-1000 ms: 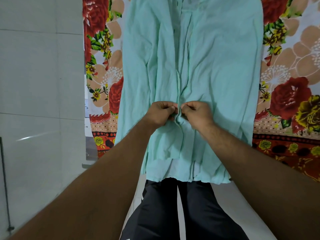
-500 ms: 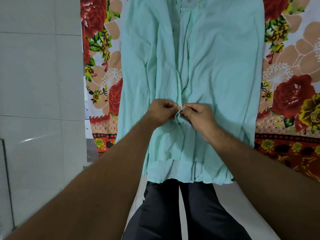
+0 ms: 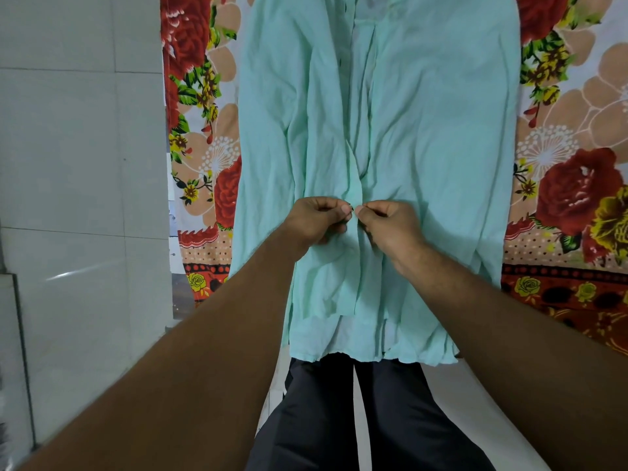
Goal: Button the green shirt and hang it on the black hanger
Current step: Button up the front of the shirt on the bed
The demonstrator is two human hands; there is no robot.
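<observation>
The pale green shirt [image 3: 424, 137] lies spread front-up on the flowered bedsheet, hem toward me. My left hand [image 3: 317, 220] pinches the left front edge of the placket about two thirds down the shirt. My right hand [image 3: 387, 222] pinches the right front edge right beside it, thumbs nearly touching at the centre line. A small dark button shows between the two thumbs. Below my hands the front edges hang apart, with white lining showing. The black hanger is not in view.
A floral bedsheet [image 3: 571, 185] in red, yellow and beige covers the bed under the shirt. A white tiled floor [image 3: 78, 164] lies to the left of the bed. My dark trousers [image 3: 356, 419] show below the shirt hem.
Both hands stay pinched at the same spot on the placket, shifting only slightly upward in the picture. The fabric edge between the thumbs has been pulled flatter.
</observation>
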